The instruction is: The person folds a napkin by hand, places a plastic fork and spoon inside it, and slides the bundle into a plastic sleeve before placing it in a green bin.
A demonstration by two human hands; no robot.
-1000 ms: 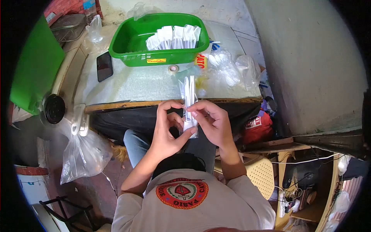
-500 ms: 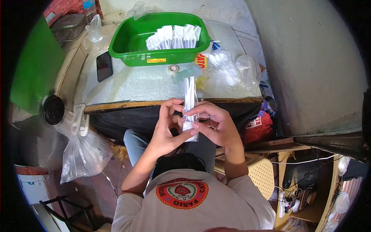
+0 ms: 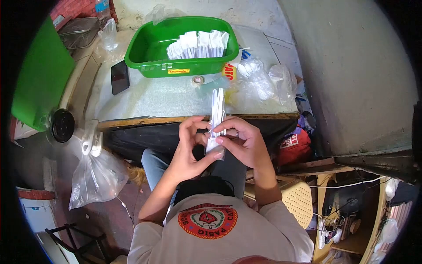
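Both hands hold a cutlery packet (image 3: 217, 108) just in front of the table edge: white plastic utensils in a narrow clear sleeve, with a folded white piece at the bottom. My left hand (image 3: 187, 154) grips its lower left side, thumb pressed on the bottom end. From the right, my right hand (image 3: 247, 143) pinches the middle of the sleeve between thumb and fingers. Beyond the hands stands a green basin (image 3: 147, 69), where several similar white packets (image 3: 200, 44) lean in a row along the right side.
A phone (image 3: 120, 78) and a tape roll (image 3: 197, 80) lie on the table (image 3: 145, 99). Clear bags with white plastic spoons (image 3: 259, 81) lie at the right. A clear plastic bag (image 3: 96, 180) hangs at the left. A perforated chair (image 3: 296, 200) stands beside me.
The packet's lower end has tilted slightly to the left, and my left thumb has shifted a little down on it. Both hands keep their hold.
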